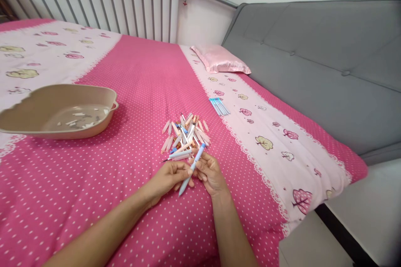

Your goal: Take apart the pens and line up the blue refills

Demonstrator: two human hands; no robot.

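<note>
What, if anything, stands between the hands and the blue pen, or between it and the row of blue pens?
The left hand and right hand hold the blue pen, nothing visible between. Toward the row, the right side of the loose pile lies near the direct line; right of it, only bedspread shows.

Place: home bedroom | Signs: pink bedspread (147, 71), pillow (222, 59), padded headboard (313, 46), radiator (147, 12)

bright, even light; soft shadow beside basin (56, 105); faint sheen on pillow (223, 60); top-right corner dark; edges stretched
</note>
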